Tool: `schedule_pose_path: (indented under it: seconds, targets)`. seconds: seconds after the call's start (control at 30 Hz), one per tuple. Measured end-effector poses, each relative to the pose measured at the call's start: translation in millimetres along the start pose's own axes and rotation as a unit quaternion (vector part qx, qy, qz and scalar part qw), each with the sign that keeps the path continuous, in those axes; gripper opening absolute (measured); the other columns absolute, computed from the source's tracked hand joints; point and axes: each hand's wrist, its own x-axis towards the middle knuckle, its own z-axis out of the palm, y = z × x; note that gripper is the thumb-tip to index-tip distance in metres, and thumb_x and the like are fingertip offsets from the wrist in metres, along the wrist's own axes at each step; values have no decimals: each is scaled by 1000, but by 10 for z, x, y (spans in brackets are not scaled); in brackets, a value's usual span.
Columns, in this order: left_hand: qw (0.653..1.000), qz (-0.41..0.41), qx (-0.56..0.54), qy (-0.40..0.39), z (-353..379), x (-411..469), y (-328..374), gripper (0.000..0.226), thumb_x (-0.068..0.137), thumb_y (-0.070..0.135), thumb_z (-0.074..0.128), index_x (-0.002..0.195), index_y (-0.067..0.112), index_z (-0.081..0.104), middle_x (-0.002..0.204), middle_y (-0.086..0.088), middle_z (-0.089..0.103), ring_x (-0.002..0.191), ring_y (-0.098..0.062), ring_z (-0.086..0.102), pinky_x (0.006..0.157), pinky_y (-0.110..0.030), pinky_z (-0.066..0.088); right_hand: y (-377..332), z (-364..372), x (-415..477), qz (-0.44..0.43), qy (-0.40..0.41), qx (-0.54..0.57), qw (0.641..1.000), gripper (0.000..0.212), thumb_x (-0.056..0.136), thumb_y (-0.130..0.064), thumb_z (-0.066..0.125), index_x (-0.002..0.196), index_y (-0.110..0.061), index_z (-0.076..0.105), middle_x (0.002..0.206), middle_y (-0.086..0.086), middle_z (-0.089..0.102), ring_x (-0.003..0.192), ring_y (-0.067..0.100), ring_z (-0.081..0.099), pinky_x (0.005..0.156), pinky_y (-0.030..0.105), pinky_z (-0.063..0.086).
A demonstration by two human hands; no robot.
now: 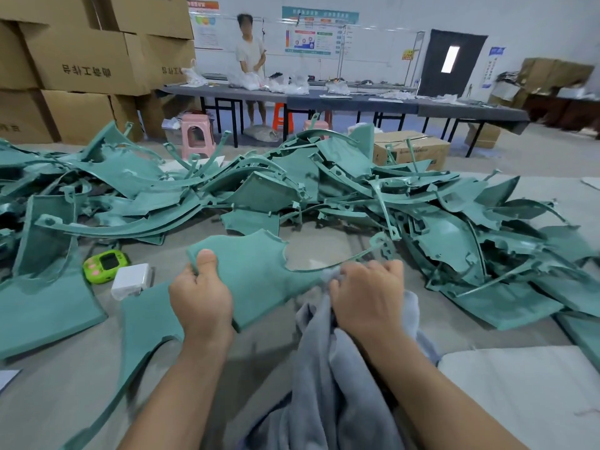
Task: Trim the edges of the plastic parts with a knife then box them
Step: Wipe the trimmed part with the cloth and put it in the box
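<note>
- The left hand (201, 297) grips a flat teal plastic part (256, 267) at its 9 o'clock edge, with the thumb pressed on top and the fingers curled underneath.
- The right hand (367, 297) has its fingers curled tight round a bunched grey cloth (328, 384), against the part's 3 o'clock edge where a thin curved strip runs off.
- The held part sits just above the grey worktop (65, 394), at frame centre.
- A heap of teal parts (292, 186) lies from 9 through 12 to 3 o'clock of the held part, and more flat pieces lie at 8 o'clock.
- A green gadget (105, 266) and a white block (131, 280) lie side by side at 9 o'clock of the left hand.
- Stacked cardboard boxes (81, 60) stand at 10 o'clock in the frame.
</note>
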Motion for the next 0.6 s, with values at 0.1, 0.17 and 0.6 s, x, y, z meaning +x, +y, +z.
schedule_pose_path:
  seconds: [0.1,0.17,0.6]
  targets:
    - [999,-38,-10,32,-73,136,17,45,99,38,55,63,12,51,62,0,50,59,-21,44,56,-37,36,322,16,79,140,-51,-6,989,29,95,-36,51,72,-25,63,74,-2,68,72,22,55,91,40,27]
    - [997,-59,-20,46,-92,169,9,41,98,39,55,64,15,51,66,3,53,60,-15,47,55,-30,37,385,50,58,184,-36,50,981,32,96,-43,49,75,-24,64,73,-3,67,80,23,60,93,37,27]
    - [924,199,230,-230,85,-253,-74,43,97,30,67,139,29,59,152,16,47,138,-14,46,111,-17,32,109,-190,-135,148,-137,723,660,15,92,-19,71,90,-9,80,90,23,76,79,26,70,71,36,58]
